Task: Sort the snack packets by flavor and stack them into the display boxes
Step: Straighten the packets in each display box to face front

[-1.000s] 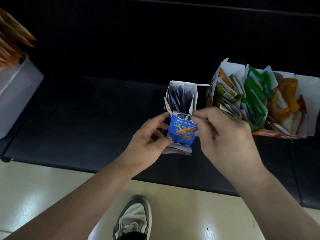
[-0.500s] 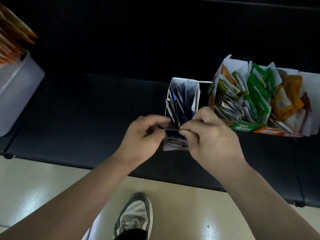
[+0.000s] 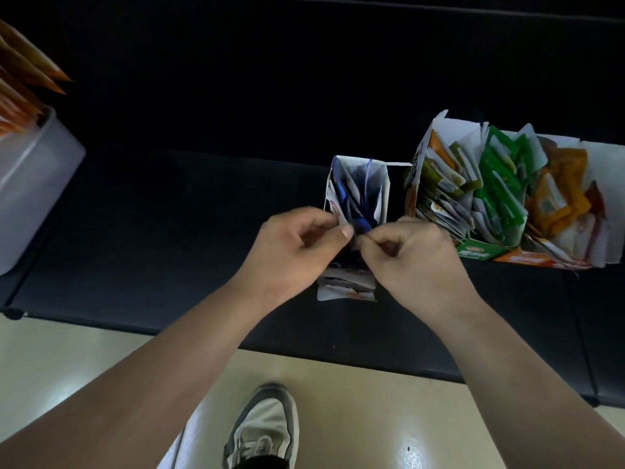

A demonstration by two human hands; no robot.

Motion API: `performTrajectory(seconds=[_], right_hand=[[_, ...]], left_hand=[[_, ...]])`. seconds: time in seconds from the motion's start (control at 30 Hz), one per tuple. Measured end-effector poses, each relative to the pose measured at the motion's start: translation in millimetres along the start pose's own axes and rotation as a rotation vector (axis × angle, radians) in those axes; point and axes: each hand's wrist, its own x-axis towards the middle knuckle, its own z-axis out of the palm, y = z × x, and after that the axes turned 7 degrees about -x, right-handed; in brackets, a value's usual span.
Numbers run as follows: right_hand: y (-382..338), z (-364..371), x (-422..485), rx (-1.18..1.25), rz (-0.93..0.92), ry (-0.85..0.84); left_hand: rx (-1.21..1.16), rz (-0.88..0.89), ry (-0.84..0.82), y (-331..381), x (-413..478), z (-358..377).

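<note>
A narrow white display box (image 3: 385,184) stands on the dark bench and holds several blue snack packets (image 3: 351,201) on edge. My left hand (image 3: 297,242) and my right hand (image 3: 412,252) meet over the box's near end. Both pinch the top edge of a blue packet (image 3: 363,228) that is pushed down among the others; most of it is hidden by my fingers. To the right, wider display boxes (image 3: 473,252) hold olive, green (image 3: 500,184) and orange packets (image 3: 558,198).
A grey plastic tub (image 3: 30,184) with orange packets (image 3: 20,86) sits at the far left of the bench. The bench's front edge (image 3: 169,330) runs across the view, with cream floor and my shoe (image 3: 263,431) below it.
The blue packet, held face-up above the box a second ago, has been turned on edge and pushed down into the box. Both hands moved closer together over it.
</note>
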Motion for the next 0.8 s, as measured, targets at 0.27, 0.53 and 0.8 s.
performTrajectory(seconds=[0.27, 0.53, 0.8], right_hand=[[9.8, 7.0, 8.4, -0.024, 0.075, 0.081], [13.2, -6.6, 13.3, 0.184, 0.102, 0.063], [13.1, -10.5, 14.5, 0.278, 0.173, 0.057]], left_hand=[[0.194, 0.106, 0.03, -12.3, 12.8, -12.0], [0.211, 0.312, -0.04, -5.6, 12.0, -12.4], [-0.072, 0.05, 0.145, 11.6, 16.3, -11.5]])
